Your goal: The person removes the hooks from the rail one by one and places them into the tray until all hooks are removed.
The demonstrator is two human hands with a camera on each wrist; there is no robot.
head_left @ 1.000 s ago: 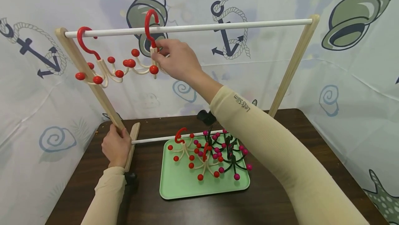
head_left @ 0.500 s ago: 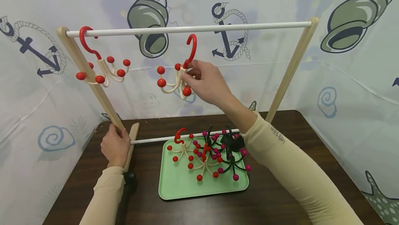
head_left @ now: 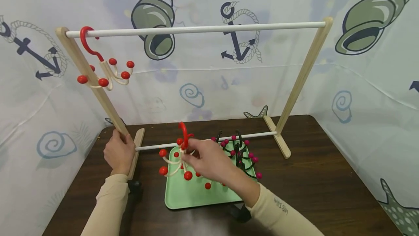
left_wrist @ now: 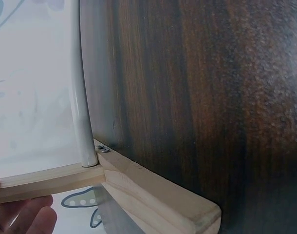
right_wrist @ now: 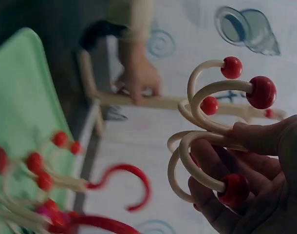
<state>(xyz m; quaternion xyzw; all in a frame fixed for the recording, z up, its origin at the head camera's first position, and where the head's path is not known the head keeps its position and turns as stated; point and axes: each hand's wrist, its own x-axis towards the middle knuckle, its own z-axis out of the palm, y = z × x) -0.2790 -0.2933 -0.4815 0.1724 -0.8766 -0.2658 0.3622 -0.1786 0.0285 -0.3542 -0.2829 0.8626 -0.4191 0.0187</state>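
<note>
My right hand point(head_left: 209, 158) pinches a cream octopus-shaped hanger point(head_left: 185, 139) by its stem, just below the red hook, over the near-left part of the green tray point(head_left: 183, 196). In the right wrist view its curved arms end in red balls, with my thumb and fingers point(right_wrist: 212, 200) around the stem. My left hand point(head_left: 119, 152) grips the lower left wooden post point(head_left: 106, 101) of a rack; the left wrist view shows fingers point(left_wrist: 34, 217) curled against that post. A matching hanger point(head_left: 107, 71) hangs at the left end of the white top rod point(head_left: 196, 29).
On the tray lie black hangers point(head_left: 241, 161) with magenta balls, and cream ones point(right_wrist: 51, 175) partly hidden behind my right hand in the head view. A lower white rod point(head_left: 154, 147) crosses behind the tray. The rack's right foot point(head_left: 278, 138) rests on the dark wooden table point(head_left: 327, 185).
My right hand has lifted the second hanger off the top rod and carried it down to the tray. My left hand stays on the post.
</note>
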